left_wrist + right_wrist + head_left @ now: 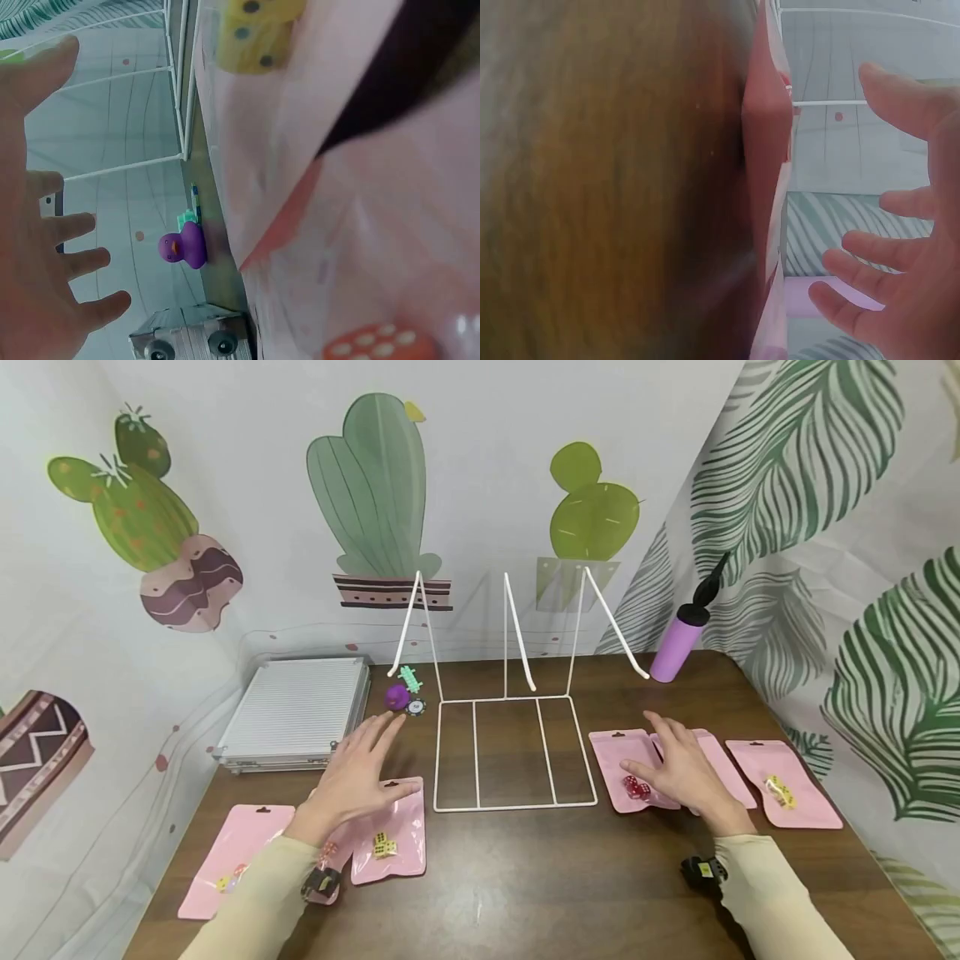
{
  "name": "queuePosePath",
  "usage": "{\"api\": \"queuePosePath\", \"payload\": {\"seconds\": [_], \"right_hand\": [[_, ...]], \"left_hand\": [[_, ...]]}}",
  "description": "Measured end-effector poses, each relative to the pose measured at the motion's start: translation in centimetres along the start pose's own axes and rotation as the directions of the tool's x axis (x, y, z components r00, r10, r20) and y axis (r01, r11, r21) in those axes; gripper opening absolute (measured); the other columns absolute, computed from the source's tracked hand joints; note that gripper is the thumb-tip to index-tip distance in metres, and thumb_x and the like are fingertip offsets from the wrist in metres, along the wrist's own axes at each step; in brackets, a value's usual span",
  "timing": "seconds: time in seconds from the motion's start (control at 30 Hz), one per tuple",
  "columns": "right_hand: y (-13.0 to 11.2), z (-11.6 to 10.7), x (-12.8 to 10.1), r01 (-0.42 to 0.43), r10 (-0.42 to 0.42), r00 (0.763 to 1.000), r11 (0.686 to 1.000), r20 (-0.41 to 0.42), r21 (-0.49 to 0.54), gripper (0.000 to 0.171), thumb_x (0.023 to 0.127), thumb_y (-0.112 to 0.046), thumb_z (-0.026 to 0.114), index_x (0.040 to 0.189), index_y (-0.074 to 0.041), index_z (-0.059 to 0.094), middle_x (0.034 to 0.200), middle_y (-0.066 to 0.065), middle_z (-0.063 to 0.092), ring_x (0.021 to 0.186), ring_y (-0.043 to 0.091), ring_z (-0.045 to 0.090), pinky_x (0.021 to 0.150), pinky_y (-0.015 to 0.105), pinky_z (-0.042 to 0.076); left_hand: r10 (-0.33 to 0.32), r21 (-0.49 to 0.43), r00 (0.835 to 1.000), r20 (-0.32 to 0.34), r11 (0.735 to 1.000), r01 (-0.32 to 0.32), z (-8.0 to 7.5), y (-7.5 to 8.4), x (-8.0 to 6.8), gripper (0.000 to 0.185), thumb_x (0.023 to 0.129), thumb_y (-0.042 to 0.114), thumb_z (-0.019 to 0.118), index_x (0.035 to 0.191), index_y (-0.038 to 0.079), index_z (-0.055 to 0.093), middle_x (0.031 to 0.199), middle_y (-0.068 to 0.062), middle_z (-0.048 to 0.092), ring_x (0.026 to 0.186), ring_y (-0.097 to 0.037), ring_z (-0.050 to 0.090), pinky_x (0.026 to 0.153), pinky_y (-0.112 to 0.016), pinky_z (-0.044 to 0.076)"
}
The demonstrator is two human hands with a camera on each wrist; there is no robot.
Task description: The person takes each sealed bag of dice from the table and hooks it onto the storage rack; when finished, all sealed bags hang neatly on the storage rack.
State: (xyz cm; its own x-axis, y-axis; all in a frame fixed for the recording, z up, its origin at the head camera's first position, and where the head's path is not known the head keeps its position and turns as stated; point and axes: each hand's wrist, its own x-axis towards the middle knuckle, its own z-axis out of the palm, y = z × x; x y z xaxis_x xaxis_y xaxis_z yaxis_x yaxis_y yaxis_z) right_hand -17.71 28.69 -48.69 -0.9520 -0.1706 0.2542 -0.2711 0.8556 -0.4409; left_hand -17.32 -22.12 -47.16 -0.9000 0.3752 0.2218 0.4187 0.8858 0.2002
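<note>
Head view: left hand [356, 772] spread flat over a pink pouch [390, 831] holding yellow dice on the surface [525, 877]; right hand [678, 768] spread over another pink pouch [630, 768] with red dice [637, 787]. Pouches look light, limp, slick; best pinched at a corner. Left wrist view: fingers [71, 259] splayed, purple duck [184, 246] beyond. Right wrist view: fingers [889, 251] open beside the pouch edge [769, 150].

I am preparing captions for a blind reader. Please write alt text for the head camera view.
Two open hands hover over a brown wooden table: the left hand above pink plastic pouches holding dice, the right hand above a pink pouch with red dice. Between them stands a white wire rack; behind it, a small purple toy duck.
</note>
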Motion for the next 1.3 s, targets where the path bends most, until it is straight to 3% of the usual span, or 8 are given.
{"api": "queuePosePath", "payload": {"seconds": [0.17,0.47,0.83,1.3], "right_hand": [[-0.2,0.1,0.1,-0.030,0.030,0.999,1.000,0.037,-0.009,0.093,0.077,-0.046,0.079,0.146,-0.001,0.034,0.136,0.037,0.041,0.124,0.057,0.038,0.098,0.071,0.033],[-0.1,0.2,0.2,-0.093,0.094,0.990,0.996,0.109,-0.017,0.097,0.077,-0.049,0.078,0.145,0.001,0.032,0.136,0.040,0.038,0.125,0.060,0.034,0.099,0.072,0.032],[-0.3,0.6,0.2,-0.150,0.155,0.978,0.988,0.140,-0.045,0.096,0.077,-0.050,0.078,0.144,0.003,0.033,0.135,0.041,0.038,0.125,0.059,0.034,0.100,0.071,0.032],[-0.8,1.2,0.5,-0.162,0.176,0.970,0.982,0.171,-0.094,0.102,0.077,-0.052,0.076,0.144,0.010,0.029,0.134,0.043,0.038,0.124,0.062,0.032,0.101,0.071,0.032]], "left_hand": [[0.043,0.005,0.999,0.031,0.999,-0.043,0.3,0.4,0.2,0.110,0.073,0.071,0.067,0.158,0.026,0.012,0.159,-0.011,0.027,0.145,-0.038,0.024,0.112,-0.063,0.027],[0.054,0.004,0.992,0.116,0.998,-0.055,1.4,1.1,0.9,0.109,0.074,0.073,0.064,0.158,0.026,0.011,0.162,-0.009,0.020,0.145,-0.038,0.025,0.113,-0.062,0.026],[0.053,-0.011,0.982,0.179,0.999,-0.052,2.7,1.7,1.9,0.107,0.075,0.075,0.061,0.157,0.022,0.019,0.160,-0.012,0.024,0.145,-0.039,0.026,0.112,-0.062,0.027],[0.030,-0.016,0.967,0.253,1.000,-0.027,3.5,2.3,2.4,0.107,0.074,0.077,0.060,0.156,0.020,0.022,0.161,-0.012,0.023,0.146,-0.037,0.024,0.113,-0.062,0.026]]}}
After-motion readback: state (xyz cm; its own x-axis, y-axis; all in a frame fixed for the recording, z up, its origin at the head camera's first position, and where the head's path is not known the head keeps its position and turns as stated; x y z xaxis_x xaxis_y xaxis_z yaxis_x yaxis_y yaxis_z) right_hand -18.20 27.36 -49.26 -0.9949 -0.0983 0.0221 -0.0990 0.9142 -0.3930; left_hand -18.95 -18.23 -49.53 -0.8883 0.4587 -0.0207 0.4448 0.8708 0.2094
